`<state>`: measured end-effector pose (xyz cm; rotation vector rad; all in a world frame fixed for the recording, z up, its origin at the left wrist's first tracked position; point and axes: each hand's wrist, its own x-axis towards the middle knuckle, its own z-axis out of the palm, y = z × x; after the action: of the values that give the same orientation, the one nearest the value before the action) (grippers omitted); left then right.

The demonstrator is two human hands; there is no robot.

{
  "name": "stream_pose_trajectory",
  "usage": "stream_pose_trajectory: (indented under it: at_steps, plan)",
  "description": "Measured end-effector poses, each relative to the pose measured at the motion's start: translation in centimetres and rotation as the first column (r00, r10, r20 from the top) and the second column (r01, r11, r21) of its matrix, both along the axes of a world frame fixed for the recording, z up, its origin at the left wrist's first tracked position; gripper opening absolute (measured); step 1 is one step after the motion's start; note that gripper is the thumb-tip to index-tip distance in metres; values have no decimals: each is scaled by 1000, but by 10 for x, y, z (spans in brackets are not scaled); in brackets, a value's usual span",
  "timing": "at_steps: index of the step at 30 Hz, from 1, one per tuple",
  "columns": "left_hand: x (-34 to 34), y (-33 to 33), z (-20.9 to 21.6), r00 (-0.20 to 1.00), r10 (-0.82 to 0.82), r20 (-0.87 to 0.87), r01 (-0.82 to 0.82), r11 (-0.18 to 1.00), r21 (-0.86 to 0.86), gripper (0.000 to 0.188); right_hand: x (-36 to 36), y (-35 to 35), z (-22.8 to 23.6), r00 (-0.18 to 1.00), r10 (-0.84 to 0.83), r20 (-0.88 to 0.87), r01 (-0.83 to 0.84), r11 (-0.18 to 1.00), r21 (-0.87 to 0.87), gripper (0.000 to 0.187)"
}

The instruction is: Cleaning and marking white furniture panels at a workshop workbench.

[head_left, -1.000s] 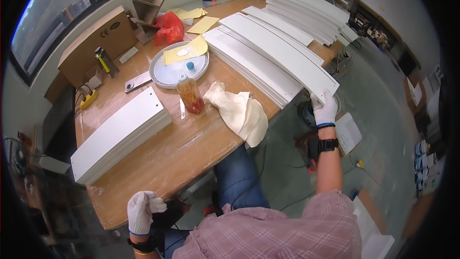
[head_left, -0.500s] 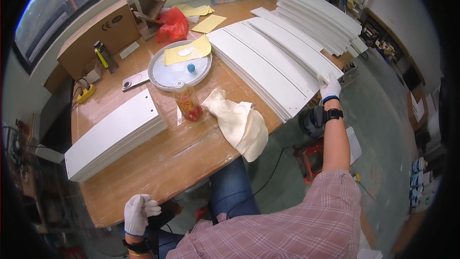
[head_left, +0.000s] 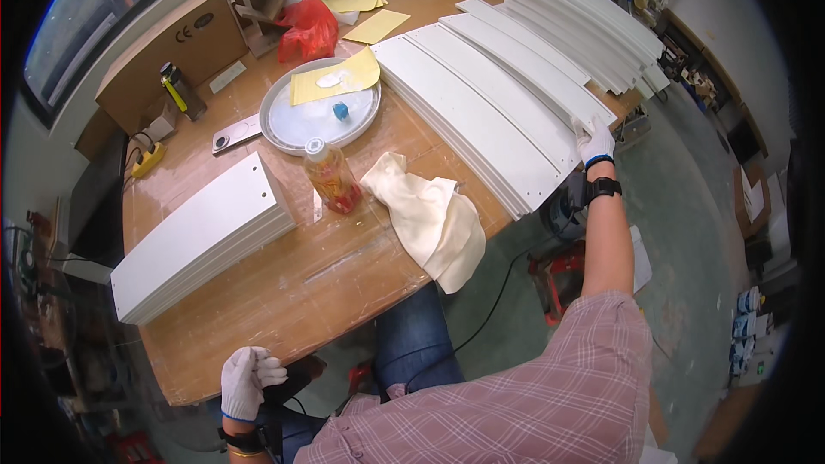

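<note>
At the right side of the table, my right hand (head_left: 592,141), in a white knit glove, is closed on the near end of a curved white board (head_left: 524,69). This narrow board rests on a stack of wider white curved boards (head_left: 464,94). My left hand (head_left: 249,381), also gloved, hangs by the table's front edge. Its fingers are loosely bent and a little apart, with nothing visible in them. A cream cloth (head_left: 430,223) drapes over the front edge between my hands. A shorter stack of white curved boards (head_left: 202,236) lies nearest my left hand.
Behind the cloth stand a plastic bottle (head_left: 331,176) and a round white tray (head_left: 277,133) holding yellow sandpaper and a blue lump. A red bag (head_left: 308,30) lies farther back. More white boards (head_left: 576,17) are piled at the far right. A black cable (head_left: 494,314) hangs below the table.
The view has shifted slightly. The narrow board's near end sits a little higher in the picture, with my right hand on it. My left hand has barely moved.
</note>
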<state>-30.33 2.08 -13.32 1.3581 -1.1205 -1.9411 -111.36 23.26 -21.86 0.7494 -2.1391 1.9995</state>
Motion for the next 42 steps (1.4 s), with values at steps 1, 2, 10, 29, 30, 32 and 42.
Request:
stream_pose_trajectory:
  at_steps: [1,2,10,29,30,32,42]
  plan:
    - [4,9,7,999,38,29,-37,999,-10,29,34,-31,25,913,102,396,47,936,-349,35]
    - [4,11,8,999,41,35,-41,999,-11,29,55,-38,48,693,283,663,249,769,-589,35]
    - [8,6,-3,999,24,30,-23,999,-21,32,19,0,63,715,-224,663,241,968,67,15]
    - [-1,3,-7,997,-33,68,36,998,-42,32,21,36,62,895,-428,123,172,587,791,51]
    - [4,12,0,996,-13,84,18,998,-63,32,34,16,61,888,-416,198,122,628,768,57]
    - [8,14,2,994,26,107,-19,998,-63,31,49,0,52,920,-333,208,75,669,739,66]
    - [86,-73,7,904,396,163,-327,884,-334,42,293,-4,137,484,0,-875,299,940,166,17]
